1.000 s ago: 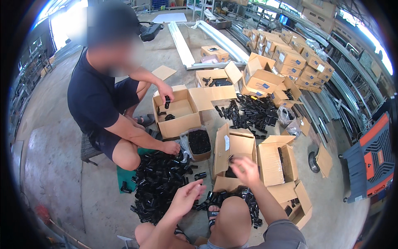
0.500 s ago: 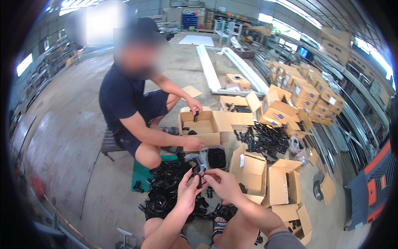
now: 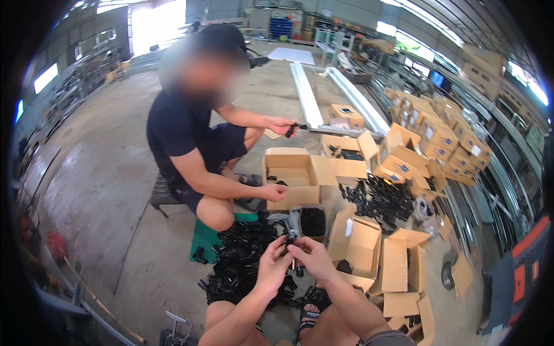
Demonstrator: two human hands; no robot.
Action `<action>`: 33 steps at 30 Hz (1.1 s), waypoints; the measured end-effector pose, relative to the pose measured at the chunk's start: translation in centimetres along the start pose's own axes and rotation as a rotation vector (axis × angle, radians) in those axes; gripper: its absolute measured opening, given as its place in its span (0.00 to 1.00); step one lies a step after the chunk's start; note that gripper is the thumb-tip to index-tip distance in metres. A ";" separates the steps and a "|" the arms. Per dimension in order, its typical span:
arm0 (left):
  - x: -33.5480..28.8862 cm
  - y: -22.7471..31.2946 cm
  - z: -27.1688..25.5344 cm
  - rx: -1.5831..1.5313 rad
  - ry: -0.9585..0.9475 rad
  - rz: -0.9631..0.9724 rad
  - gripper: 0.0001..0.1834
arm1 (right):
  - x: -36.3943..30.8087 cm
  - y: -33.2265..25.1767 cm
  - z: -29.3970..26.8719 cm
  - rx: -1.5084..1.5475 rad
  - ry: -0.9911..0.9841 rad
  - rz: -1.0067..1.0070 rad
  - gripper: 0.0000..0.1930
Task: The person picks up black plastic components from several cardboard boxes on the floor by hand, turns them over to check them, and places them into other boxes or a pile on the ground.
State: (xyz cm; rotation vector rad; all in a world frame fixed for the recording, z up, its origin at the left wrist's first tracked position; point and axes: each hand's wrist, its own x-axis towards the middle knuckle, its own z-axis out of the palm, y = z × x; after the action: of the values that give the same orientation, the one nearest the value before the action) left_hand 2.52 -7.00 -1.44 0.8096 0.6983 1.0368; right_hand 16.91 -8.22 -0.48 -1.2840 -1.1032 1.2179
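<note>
Pinching | hands [image 3: 315, 259] together on small part [image 3: 290, 239] | black, mostly covered, shape unclear

Daylight is pouring through the large rear opening [image 3: 158, 27] — it is blowing out to white; the concrete floor [image 3: 95, 167] is catching a pale sheen; blur is masking the co-worker's head [image 3: 202, 66]; roof beams [image 3: 482, 29] are curving near the blackening edge.

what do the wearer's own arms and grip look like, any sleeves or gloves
The left grip and right grip are bare hands without gloves. Both forearms are bare, with no watch or band visible. A dark grey sleeve shows on the right arm.
</note>
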 end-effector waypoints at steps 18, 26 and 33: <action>-0.1 0.2 1.3 0.163 -0.115 -0.110 0.28 | -0.6 1.8 -1.5 -0.215 0.282 -0.064 0.14; -0.2 -0.9 1.1 0.183 -0.111 -0.120 0.28 | -1.1 0.8 -1.8 -0.452 0.217 -0.054 0.22; -0.5 -1.1 0.5 0.052 -0.094 -0.227 0.28 | -0.9 -0.1 -2.7 -0.615 0.037 0.002 0.22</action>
State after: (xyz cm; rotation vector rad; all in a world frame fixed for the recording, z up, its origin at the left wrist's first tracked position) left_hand 3.25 -7.85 -2.03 0.7985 0.7210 0.7738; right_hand 19.50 -9.30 -0.39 -1.7524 -1.5151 0.8723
